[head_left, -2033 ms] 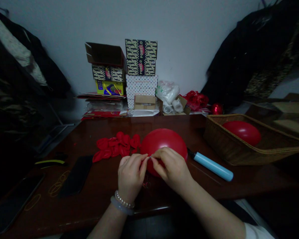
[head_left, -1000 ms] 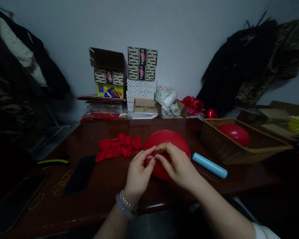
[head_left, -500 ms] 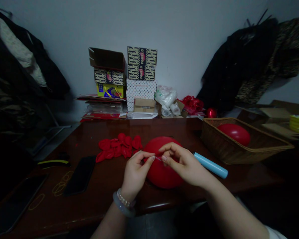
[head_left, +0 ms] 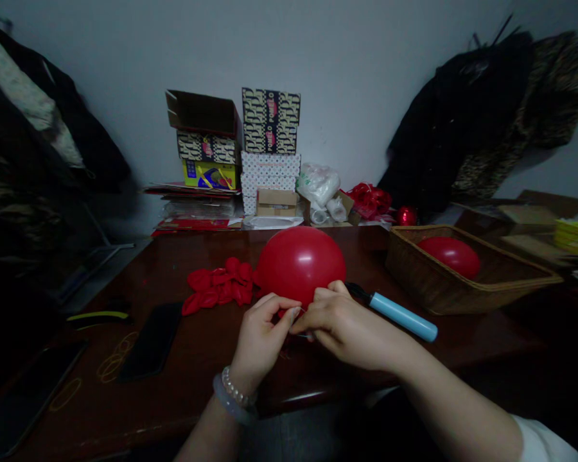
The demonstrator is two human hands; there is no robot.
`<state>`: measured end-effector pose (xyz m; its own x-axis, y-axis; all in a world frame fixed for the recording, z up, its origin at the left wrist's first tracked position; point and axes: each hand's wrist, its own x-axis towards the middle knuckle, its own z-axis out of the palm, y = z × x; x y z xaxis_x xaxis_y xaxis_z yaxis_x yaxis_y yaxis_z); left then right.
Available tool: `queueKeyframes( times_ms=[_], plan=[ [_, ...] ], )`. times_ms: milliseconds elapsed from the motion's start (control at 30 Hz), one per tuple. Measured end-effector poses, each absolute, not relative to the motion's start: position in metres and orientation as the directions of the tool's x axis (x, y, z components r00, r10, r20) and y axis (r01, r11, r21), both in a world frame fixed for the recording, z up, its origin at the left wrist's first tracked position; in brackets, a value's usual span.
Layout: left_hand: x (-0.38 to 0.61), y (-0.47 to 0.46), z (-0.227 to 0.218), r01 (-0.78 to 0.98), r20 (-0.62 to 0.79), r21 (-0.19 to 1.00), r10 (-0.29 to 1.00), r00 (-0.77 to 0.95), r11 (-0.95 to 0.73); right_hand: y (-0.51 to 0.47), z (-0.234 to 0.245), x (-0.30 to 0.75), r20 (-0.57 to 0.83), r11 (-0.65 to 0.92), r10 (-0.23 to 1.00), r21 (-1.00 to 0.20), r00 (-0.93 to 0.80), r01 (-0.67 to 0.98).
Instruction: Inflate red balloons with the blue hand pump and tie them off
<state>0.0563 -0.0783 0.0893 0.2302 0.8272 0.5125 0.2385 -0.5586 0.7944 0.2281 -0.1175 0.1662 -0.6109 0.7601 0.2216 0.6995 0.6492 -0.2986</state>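
An inflated red balloon [head_left: 302, 263] stands up from the table just beyond my hands, its lower end hidden behind my fingers. My left hand [head_left: 262, 337] is closed, thumb and forefinger pinching a thin pale strand [head_left: 302, 310] at the balloon's lower end. My right hand [head_left: 341, 327] is curled over the same spot, its fingertips meeting the left ones at the strand; the exact grip on the balloon's neck is hidden. Several uninflated red balloons [head_left: 219, 285] lie in a pile left of the inflated one. A light-blue hand pump [head_left: 403, 316] with a black nozzle lies to the right.
A wicker basket [head_left: 472, 297] at the right holds another red balloon [head_left: 450, 255]. On the left lie a dark phone [head_left: 153, 340], yellowish rubber bands [head_left: 66, 394], a larger dark device [head_left: 31, 398] and a yellow-black tool [head_left: 99, 317]. Stacked boxes [head_left: 271, 122] stand at the back.
The inflated balloon has swung up and away from under my hands. My right hand has turned over and come in against the left fingertips; the strand between them shows less.
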Motion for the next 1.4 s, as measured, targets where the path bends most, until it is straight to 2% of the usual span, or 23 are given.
queueKeyframes(
  times_ms=[167, 300, 467, 600, 667, 733, 833, 900, 1000, 1133, 1400],
  plan=[
    [0.057, -0.08, 0.087, 0.271, 0.542, 0.741, 0.786, 0.298, -0.614, -0.114, 0.162, 0.228, 0.126, 0.502, 0.865, -0.2, -0.486, 0.841],
    [0.057, -0.082, 0.087, 0.302, 0.556, 0.703, 0.762, 0.332, -0.644, -0.114, 0.158, 0.231, 0.139, 0.54, 0.841, -0.259, -0.522, 0.801],
    [0.056, -0.079, 0.091, 0.315, 0.611, 0.675, 0.745, 0.268, -0.667, -0.111, 0.159, 0.239, 0.322, 0.596, 0.801, -0.368, -0.504, 0.713],
    [0.059, -0.077, 0.092, 0.3, 0.64, 0.676, 0.738, 0.214, -0.673, -0.105, 0.16, 0.242, 0.559, 0.608, 0.764, -0.458, -0.322, 0.648],
    [0.06, -0.077, 0.092, 0.308, 0.65, 0.67, 0.734, 0.197, -0.676, -0.102, 0.16, 0.24, 0.639, 0.622, 0.721, -0.427, -0.268, 0.656],
    [0.06, -0.076, 0.09, 0.325, 0.657, 0.651, 0.724, 0.213, -0.686, -0.1, 0.159, 0.236, 0.67, 0.663, 0.661, -0.312, -0.337, 0.681],
    [0.058, -0.076, 0.089, 0.36, 0.678, 0.588, 0.684, 0.268, -0.724, -0.096, 0.156, 0.231, 0.644, 0.741, 0.569, -0.133, -0.511, 0.658],
    [0.057, -0.076, 0.09, 0.386, 0.691, 0.541, 0.657, 0.301, -0.747, -0.092, 0.152, 0.23, 0.632, 0.755, 0.552, -0.104, -0.543, 0.647],
    [0.055, -0.077, 0.092, 0.399, 0.715, 0.504, 0.629, 0.306, -0.766, -0.087, 0.142, 0.234, 0.63, 0.727, 0.598, -0.166, -0.496, 0.666],
    [0.054, -0.077, 0.092, 0.429, 0.721, 0.518, 0.648, 0.246, -0.74, -0.082, 0.131, 0.241, 0.613, 0.707, 0.645, -0.253, -0.456, 0.66],
    [0.056, -0.075, 0.089, 0.462, 0.683, 0.498, 0.66, 0.312, -0.734, -0.082, 0.13, 0.244, 0.575, 0.68, 0.682, -0.272, -0.452, 0.681]
  ],
)
